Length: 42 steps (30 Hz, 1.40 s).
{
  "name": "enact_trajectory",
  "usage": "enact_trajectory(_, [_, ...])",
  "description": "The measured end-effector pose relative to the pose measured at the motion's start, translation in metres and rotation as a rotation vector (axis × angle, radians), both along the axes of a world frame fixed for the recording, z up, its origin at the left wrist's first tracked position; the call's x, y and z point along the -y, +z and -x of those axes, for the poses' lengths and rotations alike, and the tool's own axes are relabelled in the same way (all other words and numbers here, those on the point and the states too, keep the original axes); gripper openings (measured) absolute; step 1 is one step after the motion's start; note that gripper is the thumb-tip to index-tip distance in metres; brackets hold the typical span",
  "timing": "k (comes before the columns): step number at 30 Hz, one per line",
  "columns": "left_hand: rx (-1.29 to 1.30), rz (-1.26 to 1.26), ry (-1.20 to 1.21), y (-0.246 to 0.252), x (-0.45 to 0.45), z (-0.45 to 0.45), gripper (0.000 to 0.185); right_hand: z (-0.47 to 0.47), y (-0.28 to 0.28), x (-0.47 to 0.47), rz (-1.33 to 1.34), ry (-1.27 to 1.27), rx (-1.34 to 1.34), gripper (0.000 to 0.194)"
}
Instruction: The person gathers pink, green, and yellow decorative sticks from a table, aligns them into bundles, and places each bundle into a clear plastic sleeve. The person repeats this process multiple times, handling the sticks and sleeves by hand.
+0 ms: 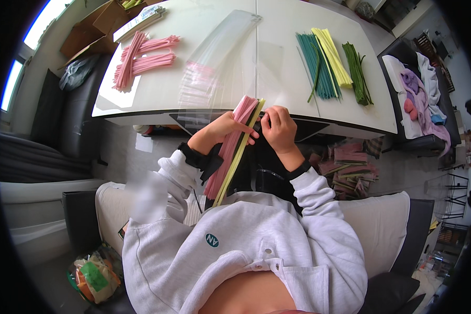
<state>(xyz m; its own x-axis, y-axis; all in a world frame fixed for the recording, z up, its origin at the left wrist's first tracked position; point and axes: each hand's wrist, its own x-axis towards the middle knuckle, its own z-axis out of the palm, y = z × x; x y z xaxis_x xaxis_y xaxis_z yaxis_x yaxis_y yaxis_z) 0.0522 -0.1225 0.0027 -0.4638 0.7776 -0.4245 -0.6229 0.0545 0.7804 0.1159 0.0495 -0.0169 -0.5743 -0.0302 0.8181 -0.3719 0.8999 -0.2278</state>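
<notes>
My left hand [227,127] is closed around a long bundle of pipe cleaners [224,165], pink on one side, yellow on the other, with a dark green strip between. The bundle slants from the table's front edge down towards my lap. Just right of its upper end is my right hand [276,127], thumb and fingers pinched together; whether something thin is between them cannot be told. Beyond the hands, clear plastic sleeves [216,66] lie on the white table [278,23]. Pink pipe cleaner bundles [141,59] rest at the left, and teal [318,66], yellow [333,59] and green [356,74] ones at the right.
A white box [139,23] stands at the table's back left, near an open cardboard box [98,27]. Packed pink and green bundles [347,168] are piled low on the right. A dark chair [412,133] with clothes is at the far right; a plastic bag of items [96,274] is lower left.
</notes>
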Motion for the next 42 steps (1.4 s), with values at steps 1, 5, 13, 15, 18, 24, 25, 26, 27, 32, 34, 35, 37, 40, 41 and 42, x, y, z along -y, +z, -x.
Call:
enact_trajectory(1, [-0.008, -0.007, -0.009, -0.002, -0.001, 0.000, 0.030, -0.001, 0.000, 0.001, 0.010, 0.019, 0.002, 0.017])
enact_trajectory(5, [-0.007, 0.013, -0.006, -0.007, -0.003, 0.000, 0.028, -0.002, -0.002, 0.004, -0.021, 0.082, 0.011, 0.018])
enact_trajectory(13, [0.042, -0.014, -0.042, -0.006, 0.001, -0.004, 0.031, -0.014, -0.021, -0.006, 0.745, -0.023, 0.028, 0.013])
enact_trajectory(15, [0.040, -0.024, -0.053, -0.007, -0.001, -0.007, 0.034, -0.010, -0.025, -0.011, 1.434, 0.028, 0.319, 0.019])
enact_trajectory(18, [0.040, -0.013, -0.080, -0.010, -0.008, -0.015, 0.036, -0.003, -0.023, -0.020, 1.989, 0.573, 0.893, 0.039])
enact_trajectory(24, [0.100, -0.020, -0.130, -0.017, -0.017, -0.019, 0.025, 0.006, -0.015, -0.015, 1.899, 0.968, 1.109, 0.041])
enact_trajectory(25, [0.122, -0.023, -0.131, -0.018, -0.018, -0.019, 0.024, 0.006, -0.015, -0.012, 1.834, 1.011, 1.095, 0.042])
enact_trajectory(26, [0.144, -0.035, -0.135, -0.019, -0.020, -0.020, 0.023, 0.005, -0.016, -0.010, 1.889, 0.958, 1.078, 0.035])
enact_trajectory(27, [0.167, -0.047, -0.139, -0.020, -0.021, -0.020, 0.023, 0.006, -0.017, -0.010, 1.890, 0.884, 1.086, 0.033])
enact_trajectory(32, [0.226, -0.009, -0.067, -0.028, -0.024, -0.019, 0.022, 0.015, -0.026, -0.010, 1.858, 0.771, 1.091, 0.027])
enact_trajectory(34, [0.197, 0.039, -0.096, -0.032, -0.021, -0.019, 0.024, 0.021, -0.027, -0.014, 1.853, 0.762, 1.074, 0.025])
enact_trajectory(35, [0.153, 0.062, -0.140, -0.033, -0.016, -0.021, 0.025, 0.025, -0.026, -0.016, 1.847, 0.770, 1.060, 0.024])
enact_trajectory(37, [0.146, 0.080, -0.207, -0.037, -0.006, -0.029, 0.029, 0.034, -0.023, -0.021, 1.878, 0.738, 1.036, 0.021])
enact_trajectory(40, [0.213, -0.005, -0.254, -0.039, 0.016, -0.053, 0.034, 0.043, -0.017, -0.026, 1.892, 0.739, 0.996, 0.020])
enact_trajectory(41, [0.278, -0.025, -0.196, -0.039, 0.020, -0.062, 0.036, 0.045, -0.015, -0.026, 1.892, 0.725, 1.008, 0.020])
enact_trajectory(42, [0.335, -0.080, -0.180, -0.039, 0.021, -0.069, 0.037, 0.046, -0.014, -0.025, 1.893, 0.735, 1.013, 0.021])
